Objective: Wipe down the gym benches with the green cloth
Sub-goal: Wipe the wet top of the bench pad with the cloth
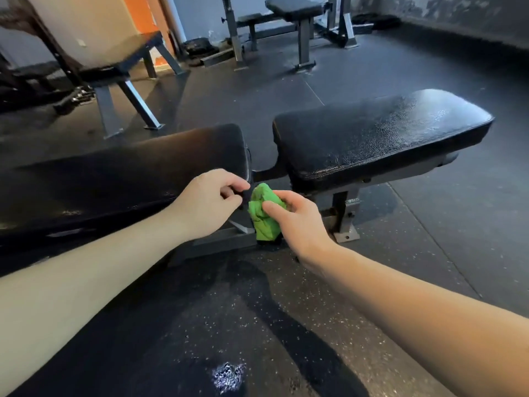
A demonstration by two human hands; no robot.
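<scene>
1. Reaches two bare forearms forward over a speckled black rubber floor (257, 325).
2. Pinches a crumpled green cloth (263, 216) in the right grip (297, 222), thumb across the front folds, loose end hanging down.
3. Curls the left grip (210, 203) onto the near corner of the long back pad (128, 167), just beside the cloth, pinching the pad's edge.
4. Faces a narrow gap between that pad and the seat pad (380, 133), glossy with a beaded sheen on top.
5. Looks down past the cloth at the grey steel frame (343, 222) standing on the floor.
6. Takes in, well apart at the back, two more benches: one at left (120, 61), one by a rack (292, 7).
</scene>
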